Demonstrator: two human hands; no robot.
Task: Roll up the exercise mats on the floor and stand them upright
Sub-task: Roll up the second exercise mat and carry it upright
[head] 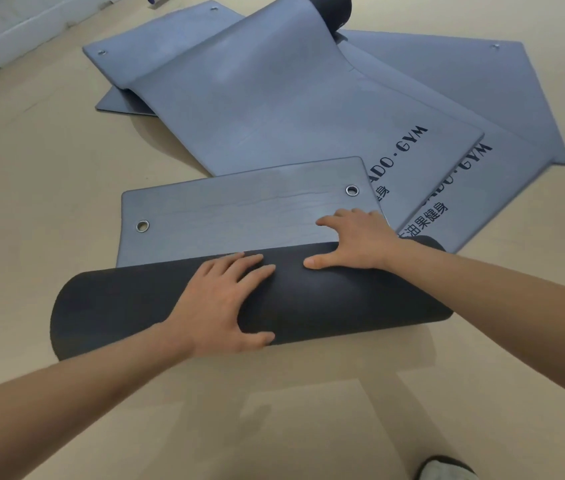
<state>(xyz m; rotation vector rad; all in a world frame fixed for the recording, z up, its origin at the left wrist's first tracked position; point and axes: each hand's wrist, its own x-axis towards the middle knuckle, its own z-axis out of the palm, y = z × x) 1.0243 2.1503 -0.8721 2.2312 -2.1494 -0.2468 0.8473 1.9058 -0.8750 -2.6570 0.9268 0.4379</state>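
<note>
**Entry 1: hazards, as I judge them**
- Skew. The dark grey foam roll (128, 306) of the exercise mat lies slantwise on the beige floor (49, 161). Its left end is at 8 o'clock and its right end at 2 o'clock. Both my hands sit right of its middle, so the left end gets little push. It could lag, and the roll could cone out.
- Snag. The unrolled grey-blue tail (239, 209), with two metal eyelets (352, 190), runs toward 12 o'clock. Its right corner lies over the printed end of a neighbouring flat grey-blue mat (274, 109). The roll may climb that edge or drag the mat along.
- Spring-back. The foam looks thick. If I lift both palms at once, the last turn will likely open, and a loose roll would not stand upright.

**Entry 2: hands**
- My left hand (225, 299) lies palm down on top of the roll. The fingers are straight, slightly spread and point to 1 o'clock. The thumb is splayed over the near face. It presses and clasps nothing.
- My right hand (353, 240) is at 1 o'clock from the left. Its heel rests on the roll's far crest, and its spread fingers reach over onto the tail. The thumb points to 9 o'clock, just apart from the left fingertips.
- Both forearms are bare and stretched forward.

**Entry 3: remaining stock**
- More mats lie overlapped at 12 o'clock, and one is partly rolled at its far end (326, 8).
</note>
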